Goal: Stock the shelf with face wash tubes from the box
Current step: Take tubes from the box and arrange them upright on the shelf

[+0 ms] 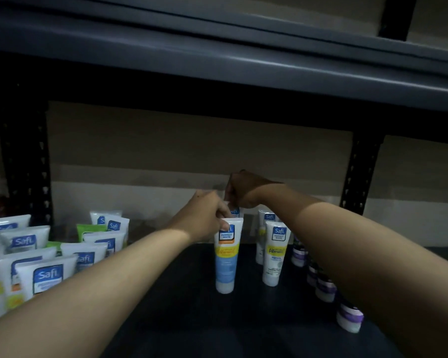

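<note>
In the head view, we see the left hand [208,215] pinching the flat crimped top of the front tube [227,259] between thumb and fingers. This tube stands upright on its cap near the middle of the shelf board [181,301]. The right hand [243,189] reaches further in, with its fingers curled down on the top of the rear tube [235,212], which stands directly behind the front one.

Of the rear tube only a small part of the label shows; the left hand and the front tube cover the rest, so we cannot tell whether its cap touches the board. The fingertips of the right hand are in shadow and hard to make out.

Just to the right, a pair of tubes [274,251] stands one behind the other, near the front tube but apart from it. A row of purple and white jars [348,316] runs along the right side of the board toward its front edge, partly hidden under the right forearm. At the left edge a cluster of tubes [47,257] stands close together; the picture border cuts off the outer ones.

Between the cluster and the front tube, the dark board is bare up to its back edge at the wall [192,151]. The upper shelf [217,63] hangs well above the hands. The left upright [26,151] and right upright [360,171] frame the bay.
</note>
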